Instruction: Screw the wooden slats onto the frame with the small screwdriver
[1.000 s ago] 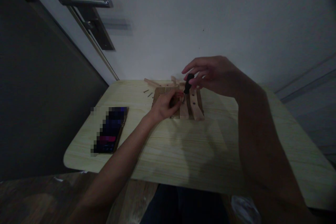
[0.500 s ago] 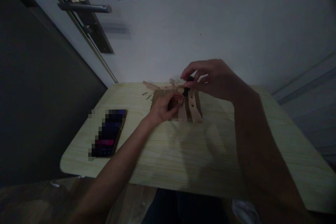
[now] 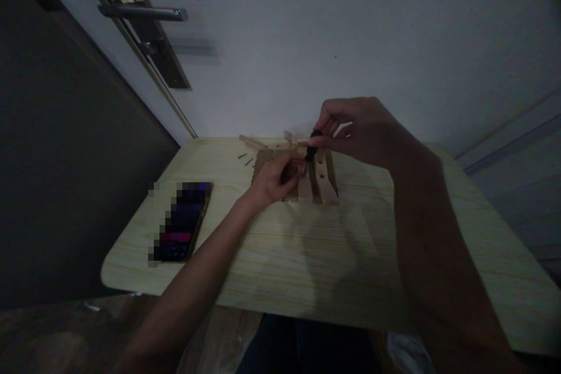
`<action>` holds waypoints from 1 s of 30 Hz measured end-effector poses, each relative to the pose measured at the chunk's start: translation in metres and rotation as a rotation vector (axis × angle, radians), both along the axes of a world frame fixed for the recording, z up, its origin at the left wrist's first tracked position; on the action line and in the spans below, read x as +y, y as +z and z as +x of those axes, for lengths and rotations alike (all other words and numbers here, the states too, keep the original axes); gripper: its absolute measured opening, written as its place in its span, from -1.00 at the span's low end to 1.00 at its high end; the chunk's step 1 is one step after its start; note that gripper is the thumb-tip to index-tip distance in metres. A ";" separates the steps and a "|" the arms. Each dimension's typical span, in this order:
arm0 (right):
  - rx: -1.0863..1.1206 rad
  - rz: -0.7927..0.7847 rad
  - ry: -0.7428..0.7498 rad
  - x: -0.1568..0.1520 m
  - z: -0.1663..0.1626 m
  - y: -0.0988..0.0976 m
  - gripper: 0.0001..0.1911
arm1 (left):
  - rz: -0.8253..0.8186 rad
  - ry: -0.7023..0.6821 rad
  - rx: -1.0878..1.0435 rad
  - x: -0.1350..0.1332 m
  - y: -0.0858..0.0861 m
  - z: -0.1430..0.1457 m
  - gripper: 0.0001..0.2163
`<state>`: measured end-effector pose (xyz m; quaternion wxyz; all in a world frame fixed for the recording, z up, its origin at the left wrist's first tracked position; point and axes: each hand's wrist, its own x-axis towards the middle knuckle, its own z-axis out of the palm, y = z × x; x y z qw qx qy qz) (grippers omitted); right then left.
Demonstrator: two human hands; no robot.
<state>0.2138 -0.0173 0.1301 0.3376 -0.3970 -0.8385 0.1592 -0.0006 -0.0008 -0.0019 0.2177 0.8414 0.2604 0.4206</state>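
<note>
My right hand (image 3: 353, 128) pinches the black handle of a screwdriver (image 3: 312, 149), tilted with its shaft pointing down and left. The tip reaches a pale wooden piece (image 3: 305, 189) with a slanted front end. My left hand (image 3: 274, 178) is curled at the left side of that piece, thumb and fingertips closed on its edge near the screwdriver tip. Just to the right lies a second wooden piece (image 3: 325, 183) with dark round holes. Both lie on a brown cardboard-like sheet (image 3: 262, 158), partly covered by my left hand.
More wooden parts (image 3: 252, 142) lie behind, close to the white door (image 3: 372, 41). A few screws (image 3: 248, 162) rest left of the sheet. A phone (image 3: 186, 222) lies on the left of the pale wood-grain table (image 3: 272, 263). A metal door handle (image 3: 144, 13) juts out above.
My right hand's fingers have shifted on the screwdriver handle, the index finger drawing back and curling in. The left hand and the wooden pieces stay in place.
</note>
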 end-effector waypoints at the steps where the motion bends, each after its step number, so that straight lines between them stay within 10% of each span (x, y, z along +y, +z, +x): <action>1: -0.004 0.012 -0.008 0.000 -0.001 0.000 -0.82 | 0.010 -0.003 -0.003 0.000 0.000 0.000 -0.69; 30: 0.009 0.001 0.104 -0.001 -0.006 -0.002 -0.85 | 0.020 0.018 0.020 0.003 -0.001 0.001 -0.72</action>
